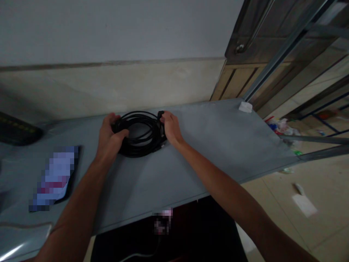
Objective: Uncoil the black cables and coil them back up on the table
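Left hand (109, 137) and right hand (171, 126) grip a black cable (136, 150) coiled in overlapping loops.

The coiled cable (136, 151) appears plastic, smooth and low in gloss. The surface (215, 134) appears smooth and matt. The frame post (286, 52) reads as dull metal, the door handle (257, 31) as glossier metal. The wall (122, 32) is matt; the slatted panel (240, 82) looks wooden, the floor (275, 196) tiled.
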Available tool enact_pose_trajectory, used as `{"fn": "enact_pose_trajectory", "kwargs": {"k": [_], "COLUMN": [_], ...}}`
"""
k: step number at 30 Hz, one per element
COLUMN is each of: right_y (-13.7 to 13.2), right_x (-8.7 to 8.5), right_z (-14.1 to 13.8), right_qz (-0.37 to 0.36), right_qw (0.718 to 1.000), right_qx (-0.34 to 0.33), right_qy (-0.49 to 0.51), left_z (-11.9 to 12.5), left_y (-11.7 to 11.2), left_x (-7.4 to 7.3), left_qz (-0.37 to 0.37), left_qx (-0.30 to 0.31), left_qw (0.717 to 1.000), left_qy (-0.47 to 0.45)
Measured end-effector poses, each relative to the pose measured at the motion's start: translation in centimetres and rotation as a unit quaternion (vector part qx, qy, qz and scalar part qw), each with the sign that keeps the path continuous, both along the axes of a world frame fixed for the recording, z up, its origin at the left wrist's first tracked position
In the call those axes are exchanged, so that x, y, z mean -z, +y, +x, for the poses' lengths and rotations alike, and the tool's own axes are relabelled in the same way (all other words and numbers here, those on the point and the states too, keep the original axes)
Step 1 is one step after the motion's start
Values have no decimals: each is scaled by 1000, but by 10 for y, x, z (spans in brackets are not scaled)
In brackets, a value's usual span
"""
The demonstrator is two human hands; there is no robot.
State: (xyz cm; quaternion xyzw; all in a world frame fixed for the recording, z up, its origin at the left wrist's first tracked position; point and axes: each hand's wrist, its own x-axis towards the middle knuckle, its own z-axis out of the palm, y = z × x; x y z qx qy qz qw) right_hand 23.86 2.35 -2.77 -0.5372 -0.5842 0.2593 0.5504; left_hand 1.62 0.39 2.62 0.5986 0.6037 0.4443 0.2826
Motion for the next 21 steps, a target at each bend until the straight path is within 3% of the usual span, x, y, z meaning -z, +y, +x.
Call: {"fn": "enact_pose_trajectory", "kwargs": {"k": [4,10,14,18,21], "right_y": [-8,-15,-17,-27,-41], "right_x": [-8,-12,-10,-22,-38], "right_z": [-3,-7,-7,-3,-2], "right_qz": [-20,-45,-44,42,142], "right_qw": [999,993,989,983,957], "right_qx": [-20,-9,-1,16,-59], "right_qy": [19,-108,-139,-176,-247], "left_z": [-3,-10,-17,-15,-9], "left_y": [2,8,11,10,6], "left_x": [3,6,7,4,0], "left_qz": [11,24,44,27,42], "left_qx": [18,-5,5,1,15], "left_qw": [1000,998,993,994,992], "left_qy": [1,66,108,110,121]}}
